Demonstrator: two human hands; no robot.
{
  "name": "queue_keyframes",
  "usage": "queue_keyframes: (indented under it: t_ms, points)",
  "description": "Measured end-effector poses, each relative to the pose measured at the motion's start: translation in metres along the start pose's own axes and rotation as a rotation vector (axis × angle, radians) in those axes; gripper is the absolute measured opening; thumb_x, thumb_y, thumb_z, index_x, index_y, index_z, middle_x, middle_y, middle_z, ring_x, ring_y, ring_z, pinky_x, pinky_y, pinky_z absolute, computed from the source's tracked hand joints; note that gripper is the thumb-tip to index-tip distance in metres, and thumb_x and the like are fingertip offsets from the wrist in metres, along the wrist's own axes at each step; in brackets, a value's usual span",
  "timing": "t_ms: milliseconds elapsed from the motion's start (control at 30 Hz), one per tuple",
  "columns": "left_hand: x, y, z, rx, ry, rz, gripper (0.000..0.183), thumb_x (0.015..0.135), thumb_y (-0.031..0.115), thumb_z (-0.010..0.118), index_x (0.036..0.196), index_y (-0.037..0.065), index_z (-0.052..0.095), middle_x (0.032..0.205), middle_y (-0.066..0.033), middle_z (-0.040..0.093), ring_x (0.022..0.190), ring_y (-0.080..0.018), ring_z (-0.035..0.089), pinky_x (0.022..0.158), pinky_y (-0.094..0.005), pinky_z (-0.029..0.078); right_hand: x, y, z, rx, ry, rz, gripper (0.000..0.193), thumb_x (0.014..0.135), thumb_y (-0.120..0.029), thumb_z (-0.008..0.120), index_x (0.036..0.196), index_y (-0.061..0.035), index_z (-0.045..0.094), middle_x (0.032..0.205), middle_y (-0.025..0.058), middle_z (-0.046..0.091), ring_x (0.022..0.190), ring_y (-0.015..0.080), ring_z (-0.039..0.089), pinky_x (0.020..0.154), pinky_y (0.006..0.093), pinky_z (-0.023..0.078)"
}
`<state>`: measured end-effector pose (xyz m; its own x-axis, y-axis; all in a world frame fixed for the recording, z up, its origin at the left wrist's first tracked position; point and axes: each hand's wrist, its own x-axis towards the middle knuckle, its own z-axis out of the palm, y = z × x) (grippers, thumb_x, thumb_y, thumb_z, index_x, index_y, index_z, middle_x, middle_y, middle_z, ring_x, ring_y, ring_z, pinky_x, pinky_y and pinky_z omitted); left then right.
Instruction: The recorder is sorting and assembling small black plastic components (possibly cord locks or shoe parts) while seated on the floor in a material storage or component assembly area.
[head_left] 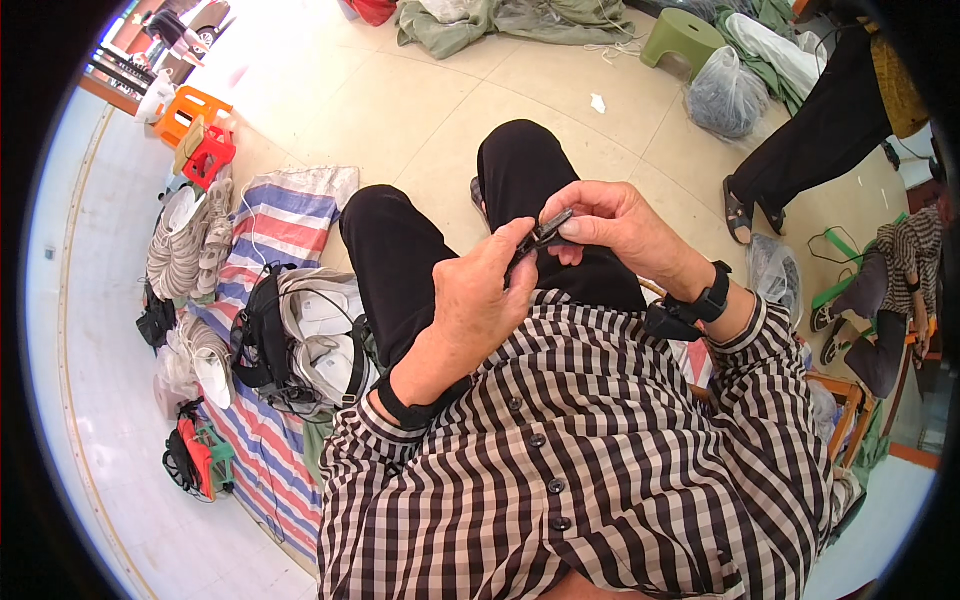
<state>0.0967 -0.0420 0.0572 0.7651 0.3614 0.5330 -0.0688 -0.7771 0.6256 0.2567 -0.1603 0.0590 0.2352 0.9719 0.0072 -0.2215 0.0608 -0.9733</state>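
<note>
Above my lap, my left hand [478, 295] and my right hand [622, 228] meet at a small, narrow dark piece [547, 234]. Its exact kind is too small to tell. My left thumb and fingers are closed around its lower end. At the upper end, my right thumb and fingertips pinch it, with the fingers curled beneath. The piece slants up to the right, and my fingers hide part of it. Dark bands circle both wrists, and a black box-like device [672, 322] sits at the right one.
Left of my knees, a striped sheet [285, 215] bears pale shoe-like pieces [325, 310] with black straps. Stacked pale pieces [178, 245] stand beyond, near red [210, 155] and orange stools [192, 112]. A green stool [682, 42] and filled plastic bag [727, 93] lie ahead right, near another person's leg [815, 135].
</note>
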Motion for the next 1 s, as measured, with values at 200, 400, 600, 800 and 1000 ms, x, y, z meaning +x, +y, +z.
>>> queue_keyframes:
  t_ms: [200, 400, 600, 800, 1000]
  points:
    - [0.0014, 0.0040, 0.0022, 0.020, -0.051, -0.032, 0.025, 0.077, 0.000, 0.060, 0.102, 0.002, 0.060, 0.069, -0.0129, 0.062, 0.051, -0.0173, 0.060, 0.048, -0.0266, 0.045, -0.0004, 0.0009, 0.0006, 0.047, 0.020, -0.004, 0.017, 0.088, -0.015, 0.058, 0.098, -0.0023, 0.061, 0.075, 0.0016, 0.061, 0.065, 0.0080, 0.058, 0.062, 0.0205, 0.049]
    - [0.0039, 0.0052, 0.0018, -0.115, -0.168, -0.145, 0.020, 0.080, 0.005, 0.058, 0.099, 0.003, 0.058, 0.060, -0.0151, 0.057, 0.049, -0.0267, 0.058, 0.045, -0.0328, 0.043, 0.0003, -0.0009, 0.0021, 0.037, 0.063, 0.016, 0.013, 0.087, -0.014, 0.059, 0.091, -0.0018, 0.061, 0.074, 0.0012, 0.060, 0.065, 0.0079, 0.058, 0.060, 0.0213, 0.049]
    - [0.0069, 0.0062, 0.0006, -0.313, -0.194, -0.237, 0.014, 0.084, 0.003, 0.052, 0.096, 0.001, 0.059, 0.051, -0.0091, 0.052, 0.042, -0.0145, 0.051, 0.043, -0.0272, 0.039, -0.0006, -0.0037, 0.0034, -0.014, 0.105, 0.023, 0.011, 0.087, -0.012, 0.059, 0.089, -0.0015, 0.061, 0.076, 0.0011, 0.061, 0.066, 0.0065, 0.058, 0.061, 0.0204, 0.050]
    - [0.0069, 0.0047, -0.0013, -0.237, -0.241, -0.278, 0.020, 0.085, 0.002, 0.050, 0.102, 0.000, 0.061, 0.055, -0.0061, 0.056, 0.046, -0.0092, 0.053, 0.045, -0.0237, 0.040, -0.0012, -0.0029, 0.0022, -0.037, 0.091, -0.002, 0.011, 0.088, -0.012, 0.058, 0.090, -0.0012, 0.061, 0.077, 0.0012, 0.061, 0.068, 0.0056, 0.057, 0.061, 0.0199, 0.051]
    - [0.0016, -0.0026, 0.0043, -0.022, -0.129, -0.093, 0.023, 0.080, 0.005, 0.056, 0.102, 0.002, 0.059, 0.067, -0.0154, 0.062, 0.056, -0.0297, 0.061, 0.049, -0.0349, 0.046, -0.0032, -0.0066, 0.0022, -0.042, 0.056, -0.007, 0.015, 0.088, -0.015, 0.059, 0.091, -0.0009, 0.060, 0.076, 0.0024, 0.061, 0.067, 0.0066, 0.057, 0.062, 0.0205, 0.049]
